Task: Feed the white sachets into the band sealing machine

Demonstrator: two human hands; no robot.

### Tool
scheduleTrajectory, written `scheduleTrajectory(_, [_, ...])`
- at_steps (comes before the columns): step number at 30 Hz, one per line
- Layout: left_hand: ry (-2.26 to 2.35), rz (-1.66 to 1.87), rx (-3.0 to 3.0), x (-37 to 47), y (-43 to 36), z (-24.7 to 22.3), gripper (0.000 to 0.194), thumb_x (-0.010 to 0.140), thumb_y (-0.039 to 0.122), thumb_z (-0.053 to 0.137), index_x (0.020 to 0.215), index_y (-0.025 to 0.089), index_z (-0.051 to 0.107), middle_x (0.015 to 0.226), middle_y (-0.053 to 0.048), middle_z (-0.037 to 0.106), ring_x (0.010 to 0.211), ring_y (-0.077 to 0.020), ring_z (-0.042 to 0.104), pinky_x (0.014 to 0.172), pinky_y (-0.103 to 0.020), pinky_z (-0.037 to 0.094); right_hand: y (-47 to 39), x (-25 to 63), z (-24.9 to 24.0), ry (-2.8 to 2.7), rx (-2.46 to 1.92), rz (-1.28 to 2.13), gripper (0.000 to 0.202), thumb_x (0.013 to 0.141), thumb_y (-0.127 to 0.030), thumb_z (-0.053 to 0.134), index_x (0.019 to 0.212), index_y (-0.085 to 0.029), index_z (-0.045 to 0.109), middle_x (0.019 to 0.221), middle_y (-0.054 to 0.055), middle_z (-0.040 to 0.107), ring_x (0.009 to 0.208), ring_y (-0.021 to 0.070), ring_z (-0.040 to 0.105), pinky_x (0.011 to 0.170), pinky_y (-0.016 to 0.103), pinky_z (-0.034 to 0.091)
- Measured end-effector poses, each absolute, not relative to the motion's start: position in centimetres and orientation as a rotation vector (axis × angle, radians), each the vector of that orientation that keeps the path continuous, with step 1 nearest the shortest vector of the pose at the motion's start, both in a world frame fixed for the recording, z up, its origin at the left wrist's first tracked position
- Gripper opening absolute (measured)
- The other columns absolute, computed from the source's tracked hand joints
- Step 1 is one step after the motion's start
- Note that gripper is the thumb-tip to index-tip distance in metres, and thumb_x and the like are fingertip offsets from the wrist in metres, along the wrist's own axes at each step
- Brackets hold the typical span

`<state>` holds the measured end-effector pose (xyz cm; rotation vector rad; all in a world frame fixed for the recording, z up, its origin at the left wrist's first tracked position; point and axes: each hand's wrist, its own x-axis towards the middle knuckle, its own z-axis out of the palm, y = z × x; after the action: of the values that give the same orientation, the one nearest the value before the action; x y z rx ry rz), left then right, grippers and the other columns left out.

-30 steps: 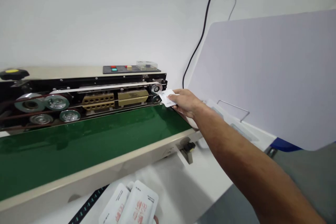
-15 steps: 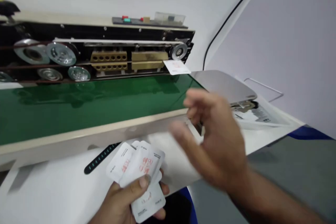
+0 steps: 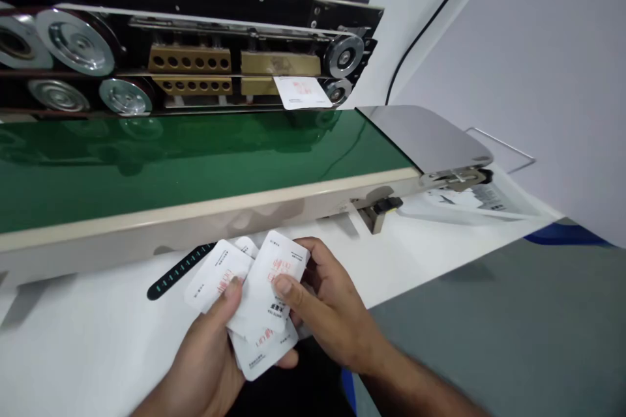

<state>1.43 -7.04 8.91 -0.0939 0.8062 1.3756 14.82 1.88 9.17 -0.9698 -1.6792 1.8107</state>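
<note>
Both hands, left hand (image 3: 205, 352) and right hand (image 3: 325, 309), close their fingers on a fan of about four sachets (image 3: 259, 287). One more sachet (image 3: 300, 91) sits in the sealer (image 3: 195, 65). The lowest sachets overlap, so their count is uncertain.

The sachets (image 3: 254, 290) look like smooth, matt white film with red print. The belt (image 3: 195, 156) is glossy green, mirroring the polished metal wheels (image 3: 73, 39). Brass-coloured metal blocks (image 3: 190, 68) look dull. The end plate (image 3: 420, 137) is brushed metal. The tabletop (image 3: 88, 345) is smooth matt white.
</note>
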Motion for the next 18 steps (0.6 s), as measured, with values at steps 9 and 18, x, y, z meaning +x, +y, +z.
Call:
scheduleTrajectory(9, [1.028, 1.298, -0.006, 1.5, -6.6, 9.8, 0.053, 0.094, 0.034, 0.054, 0.137, 0.006, 0.042, 0.086, -0.019, 0.075, 0.085, -0.0331, 0.069, 0.062, -0.044, 0.057, 3.5, 16.3, 10.3, -1.522, -1.009, 1.746, 0.029, 0.089, -0.036, 0.073, 0.097, -0.022, 0.048, 0.078, -0.004, 0.067, 0.066, 0.0074, 0.063, 0.058, 0.017, 0.05])
scheduleTrajectory(18, [1.02, 1.316, 0.04, 2.0, -6.6, 9.2, 0.067, 0.088, 0.025, 0.066, 0.144, 0.009, 0.034, 0.108, -0.019, 0.073, 0.092, -0.032, 0.069, 0.061, -0.039, 0.058, 2.5, 16.1, 10.1, -1.733, -1.112, 1.52, 0.058, 0.09, -0.027, 0.067, 0.133, -0.032, 0.029, 0.086, -0.003, 0.067, 0.067, 0.0151, 0.066, 0.063, 0.031, 0.055])
